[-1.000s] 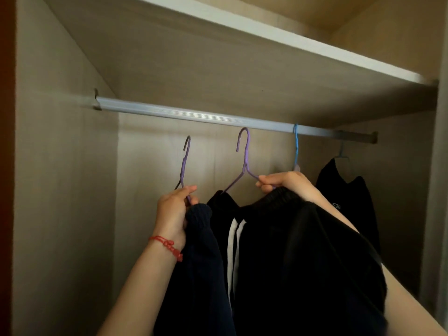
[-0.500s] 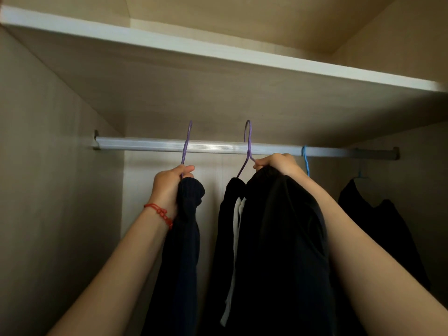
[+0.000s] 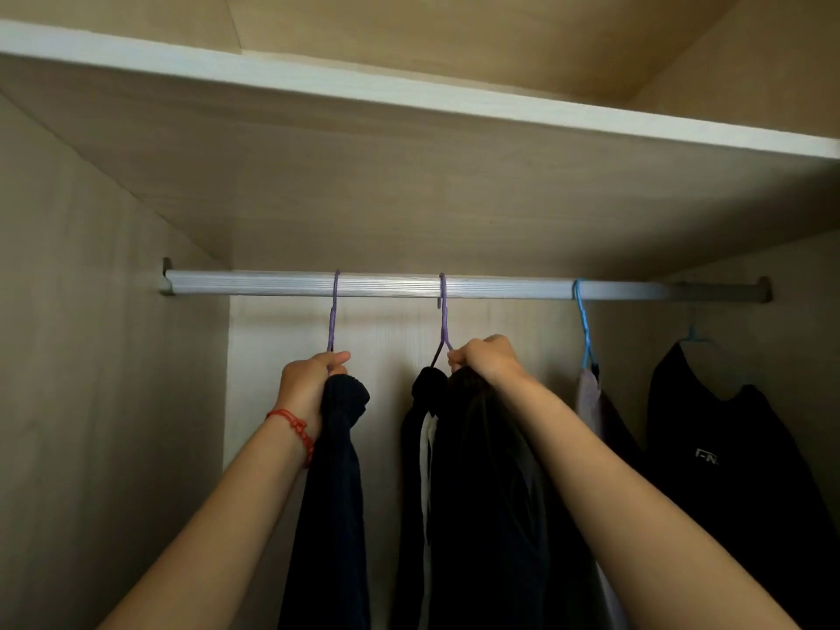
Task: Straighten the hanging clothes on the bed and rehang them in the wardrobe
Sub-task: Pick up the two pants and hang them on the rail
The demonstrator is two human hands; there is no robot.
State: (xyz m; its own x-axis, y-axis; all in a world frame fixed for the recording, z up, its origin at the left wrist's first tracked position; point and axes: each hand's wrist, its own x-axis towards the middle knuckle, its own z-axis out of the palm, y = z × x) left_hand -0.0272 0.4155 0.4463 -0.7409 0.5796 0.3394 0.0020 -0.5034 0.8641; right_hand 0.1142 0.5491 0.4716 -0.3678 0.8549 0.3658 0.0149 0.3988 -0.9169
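Left hand: The left hand [image 3: 313, 379] was curled round the neck of a purple hanger [image 3: 333, 311] and the top of a dark blue garment [image 3: 336, 470].
Right hand: The right hand [image 3: 486, 359] pinched the shoulder of a second purple hanger [image 3: 443, 320] just above a black garment [image 3: 482, 493].
Hands together or apart: The two hands were apart, side by side at about the same height.
Rail: A silver rail [image 3: 454, 286] ran straight above both hands, and both purple hooks sat over it.
Clothes: The dark blue garment hung down below the left hand. The black garment, with a white stripe [image 3: 427, 466] on its left edge, hung down below the right hand.
Bracelet: A red string bracelet [image 3: 295, 429] was round the left wrist.
Right of the right hand: A blue hanger [image 3: 584, 329] hung on the rail with a pale garment [image 3: 588, 402] on it. Farther right hung a black top [image 3: 736, 470] with small white letters, on a light blue hanger [image 3: 693, 334].
Above the hands: A wooden shelf [image 3: 409, 184] with a white front edge sat over the rail.
Left of the left hand: The wardrobe side wall [image 3: 100, 356] stood there.
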